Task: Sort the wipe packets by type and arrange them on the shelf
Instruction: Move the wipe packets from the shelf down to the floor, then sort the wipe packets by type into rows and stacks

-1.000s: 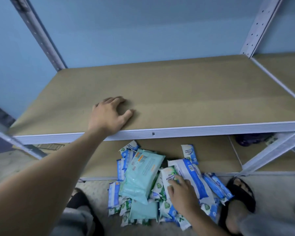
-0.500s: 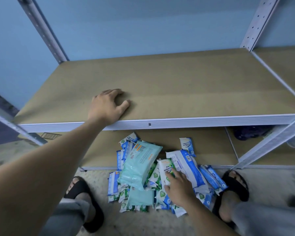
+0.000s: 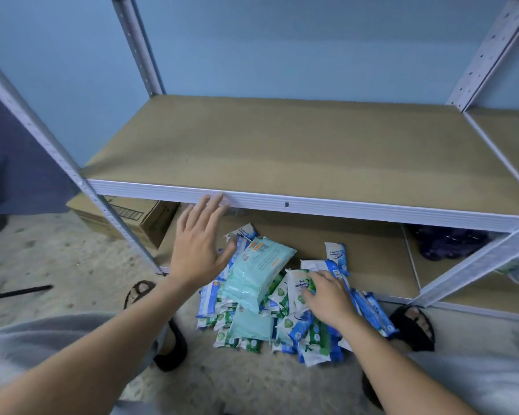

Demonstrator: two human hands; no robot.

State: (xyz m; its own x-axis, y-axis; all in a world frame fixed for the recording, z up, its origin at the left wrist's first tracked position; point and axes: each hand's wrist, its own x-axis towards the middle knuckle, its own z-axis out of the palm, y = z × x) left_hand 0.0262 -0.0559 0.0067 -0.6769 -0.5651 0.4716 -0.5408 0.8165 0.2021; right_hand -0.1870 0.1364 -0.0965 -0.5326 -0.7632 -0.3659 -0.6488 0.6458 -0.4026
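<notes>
Ok, status: the wipe packets sit in 1 mixed pile, partly on the lower board and partly on the floor. None is up on the shelf yet.

The left hand hangs in the air just in front of the shelf's front rail, fingers spread and straight, holding nothing. The right hand is down on the pile, fingers curled over the top of a white-green packet. The thumb is hidden, so we can't confirm a full pinch. A big mint pack lies on top of the pile, just left of that packet.

Our read: this is the 1st pick and sorting has barely begun.

To do it well:
- Lift the white-green packet straight up so loose neighbours don't drag along.
- Check the print before committing. We count at least 3 looks: mint, white-green, white-blue.
- Fix 1 zone per type on the shelf from the start, back corner first, so later rows don't block reach.
- The left hand is well placed to take the mint pack. It looks soft and will likely sag if gripped by 1 end, so grab it mid-body.
</notes>
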